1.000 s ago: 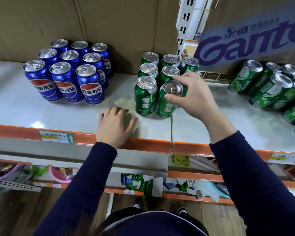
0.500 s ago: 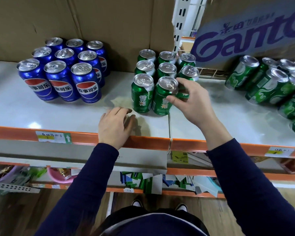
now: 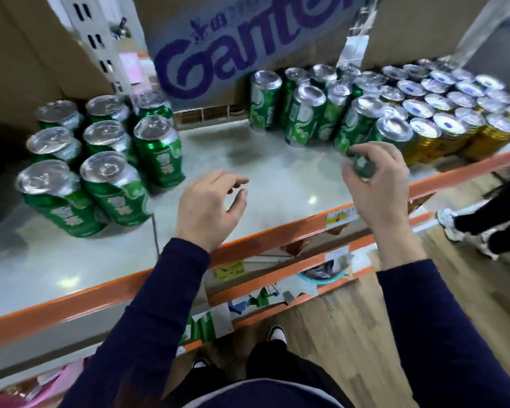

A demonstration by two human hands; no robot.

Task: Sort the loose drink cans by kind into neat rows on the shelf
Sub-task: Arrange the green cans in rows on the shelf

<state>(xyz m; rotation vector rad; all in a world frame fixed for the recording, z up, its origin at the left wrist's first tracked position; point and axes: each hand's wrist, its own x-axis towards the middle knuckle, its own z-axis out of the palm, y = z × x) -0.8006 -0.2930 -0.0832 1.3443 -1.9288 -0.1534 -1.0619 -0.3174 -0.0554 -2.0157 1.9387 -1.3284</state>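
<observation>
A neat block of green cans (image 3: 109,172) stands upright at the left of the grey shelf (image 3: 277,178). Loose green cans (image 3: 304,119) cluster at the back right, some of them tilted. Gold cans (image 3: 442,142) with silver tops crowd the far right. My right hand (image 3: 377,184) curls around the lower part of the nearest loose green can (image 3: 389,136), which leans. My left hand (image 3: 209,204) hovers over the shelf's front part with its fingers apart and nothing in it. The picture is blurred by motion.
A cardboard box with purple lettering (image 3: 218,48) stands behind the cans. The shelf's orange front edge (image 3: 262,240) runs below my hands. Lower shelves hold packets (image 3: 206,325). Another person's legs (image 3: 483,228) stand on the wooden floor at the right.
The view has swung right and the blue cans have left it. My right hand let go of the placed can and moved right onto a loose green can. My left hand rose off the shelf edge.
</observation>
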